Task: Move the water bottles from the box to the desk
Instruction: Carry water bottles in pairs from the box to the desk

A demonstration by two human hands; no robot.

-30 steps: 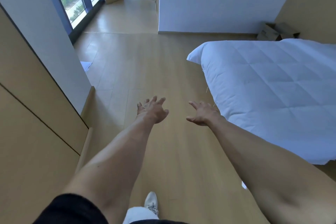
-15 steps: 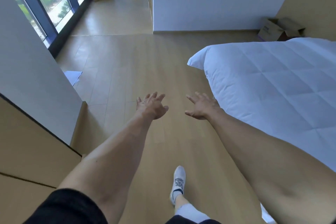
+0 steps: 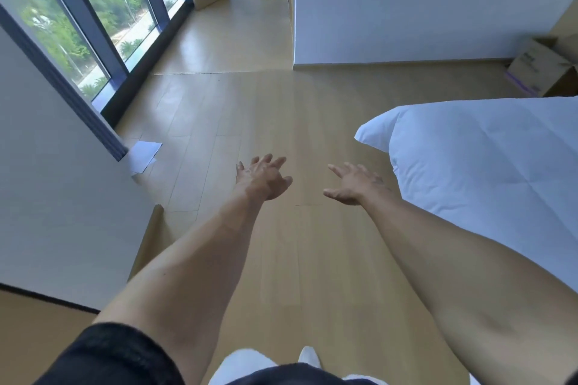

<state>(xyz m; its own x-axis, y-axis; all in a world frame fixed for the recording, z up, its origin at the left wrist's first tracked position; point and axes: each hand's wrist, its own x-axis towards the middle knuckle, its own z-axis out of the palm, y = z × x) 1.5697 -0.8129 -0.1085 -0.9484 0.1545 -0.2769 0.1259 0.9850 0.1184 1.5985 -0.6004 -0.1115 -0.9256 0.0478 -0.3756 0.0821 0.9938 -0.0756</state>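
Two empty hands, left hand [image 3: 264, 176] and right hand [image 3: 355, 183], fingers spread, box [image 3: 542, 69] far off.

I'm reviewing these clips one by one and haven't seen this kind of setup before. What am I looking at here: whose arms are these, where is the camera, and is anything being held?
There is no machine here. A person wears one wide-angle camera on the head, looking forward and down, so the two bare arms reaching out are their own. The left hand and right hand both have spread, relaxed fingers and hold nothing. They hang above a wooden floor. A white bed fills the right side, tall windows the left, and a sheet of paper lies on the floor near them. An open cardboard box sits by the far wall, behind the bed; what it holds cannot be seen. No bottles or desk are in view.
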